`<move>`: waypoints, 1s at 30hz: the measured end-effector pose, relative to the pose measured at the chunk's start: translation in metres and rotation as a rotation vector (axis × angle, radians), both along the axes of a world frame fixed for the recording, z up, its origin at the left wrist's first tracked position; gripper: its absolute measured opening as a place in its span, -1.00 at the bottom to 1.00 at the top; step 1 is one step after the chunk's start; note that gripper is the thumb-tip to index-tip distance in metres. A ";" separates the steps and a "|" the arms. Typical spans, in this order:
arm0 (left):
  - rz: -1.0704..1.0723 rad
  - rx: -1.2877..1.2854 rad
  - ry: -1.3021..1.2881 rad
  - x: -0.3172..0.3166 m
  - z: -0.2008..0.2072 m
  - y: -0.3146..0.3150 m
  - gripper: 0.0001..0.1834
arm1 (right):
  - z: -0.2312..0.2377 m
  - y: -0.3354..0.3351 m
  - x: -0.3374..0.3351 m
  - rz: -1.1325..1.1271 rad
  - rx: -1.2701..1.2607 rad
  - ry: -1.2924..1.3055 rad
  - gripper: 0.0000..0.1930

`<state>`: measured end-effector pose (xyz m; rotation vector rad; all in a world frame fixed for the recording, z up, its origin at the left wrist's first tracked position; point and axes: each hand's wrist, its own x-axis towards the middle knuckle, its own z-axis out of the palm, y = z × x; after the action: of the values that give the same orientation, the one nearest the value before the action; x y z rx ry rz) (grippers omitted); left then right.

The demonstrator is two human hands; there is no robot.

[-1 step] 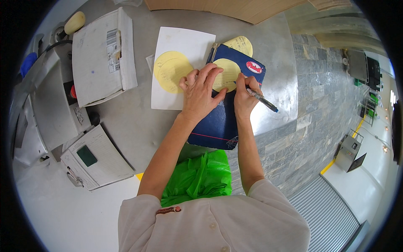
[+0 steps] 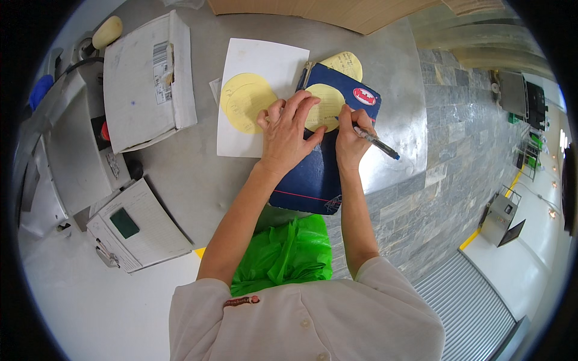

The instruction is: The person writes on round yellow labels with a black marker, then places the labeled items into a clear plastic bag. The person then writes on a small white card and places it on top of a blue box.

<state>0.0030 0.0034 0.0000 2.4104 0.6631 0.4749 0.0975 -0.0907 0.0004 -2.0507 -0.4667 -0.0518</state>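
My right hand (image 2: 352, 137) grips a pen (image 2: 384, 147) with a dark, partly clear barrel and a blue end. Its tip rests at a round yellow paper (image 2: 326, 99) with lines of handwriting. That paper lies on a dark blue clipboard or folder (image 2: 310, 174) with a red-and-white oval sticker. My left hand (image 2: 289, 132) lies with fingers apart over the paper's left edge, holding nothing. Under its outer side is a white sheet (image 2: 247, 147), which bears more yellow round papers (image 2: 244, 102). Another yellow paper (image 2: 346, 65) with writing pokes out beyond the folder's far edge.
A worn white cardboard box (image 2: 141, 90) stands at the left on the metal table (image 2: 192, 174). Nearer me is a clipboard (image 2: 147, 231) with sheets and a dark green object (image 2: 124, 223). Brown cardboard (image 2: 313, 15) borders the far side. Green plastic (image 2: 283, 256) hangs before me.
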 end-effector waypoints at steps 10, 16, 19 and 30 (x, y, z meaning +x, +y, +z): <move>0.008 0.014 -0.012 0.000 0.000 -0.001 -0.39 | -0.002 -0.003 0.002 -0.007 -0.056 -0.017 -0.77; 0.008 0.002 -0.023 0.001 -0.001 0.000 -0.38 | 0.007 -0.003 -0.006 -0.032 0.074 0.164 -0.71; 0.010 0.014 -0.016 -0.001 -0.001 -0.001 -0.37 | 0.006 -0.002 -0.009 -0.004 0.097 0.139 -0.72; 0.004 0.011 -0.011 -0.001 -0.001 -0.001 -0.35 | 0.001 0.000 -0.007 0.027 0.098 0.067 -0.74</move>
<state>0.0023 0.0027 -0.0012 2.4150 0.6626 0.4944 0.0908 -0.0902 0.0019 -1.9435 -0.4420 0.0103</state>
